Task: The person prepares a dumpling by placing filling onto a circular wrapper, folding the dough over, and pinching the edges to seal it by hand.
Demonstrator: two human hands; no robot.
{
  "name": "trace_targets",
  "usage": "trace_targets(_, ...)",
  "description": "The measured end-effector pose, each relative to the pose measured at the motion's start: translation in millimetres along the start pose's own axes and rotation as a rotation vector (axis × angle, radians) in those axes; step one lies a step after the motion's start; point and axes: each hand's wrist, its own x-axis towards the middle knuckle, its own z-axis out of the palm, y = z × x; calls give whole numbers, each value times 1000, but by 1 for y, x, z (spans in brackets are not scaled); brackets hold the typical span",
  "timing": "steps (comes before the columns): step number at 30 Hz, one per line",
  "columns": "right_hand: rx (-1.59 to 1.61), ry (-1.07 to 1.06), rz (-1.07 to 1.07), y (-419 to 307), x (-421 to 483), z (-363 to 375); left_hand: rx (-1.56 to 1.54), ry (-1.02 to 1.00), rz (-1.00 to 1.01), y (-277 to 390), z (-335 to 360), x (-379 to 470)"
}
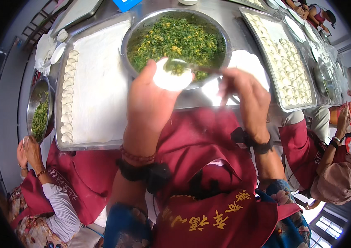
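Note:
A round white dough wrapper (170,81) lies on the fingers of my left hand (150,102), over the near rim of a large steel bowl (125,59). That bowl holds a chopped green and yellow filling (181,37). Some filling and the blurred end of a thin utensil (205,68) are on the wrapper. My right hand (246,90) grips the utensil's other end. To the left, a metal tray (97,83) lined in white carries a column of folded dumplings (67,99) along its left side.
Another tray (313,105) on the right holds many dumplings. White material (250,62) lies beside the bowl. At the left, a co-worker's hands (31,152) are near a smaller bowl of filling (40,114). A person in a cap (336,183) sits at the right. Plates (294,29) stand beyond the right tray.

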Motion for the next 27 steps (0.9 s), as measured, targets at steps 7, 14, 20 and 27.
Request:
trace_targets(7, -656, -270, -595, 7, -23, 1, 47, -119, -35, 1, -5, -6)
trace_targets(14, -222, 151, -177, 9, -4, -18, 145, -26, -77, -2, -11, -18)
trace_targets(20, -509, 278, -79, 32, 38, -29, 219, -35, -64, -2, -9, -20)
trace_targets(27, -282, 208, 200, 35, 45, -13, 254, 29, -68, 2, -11, -25)
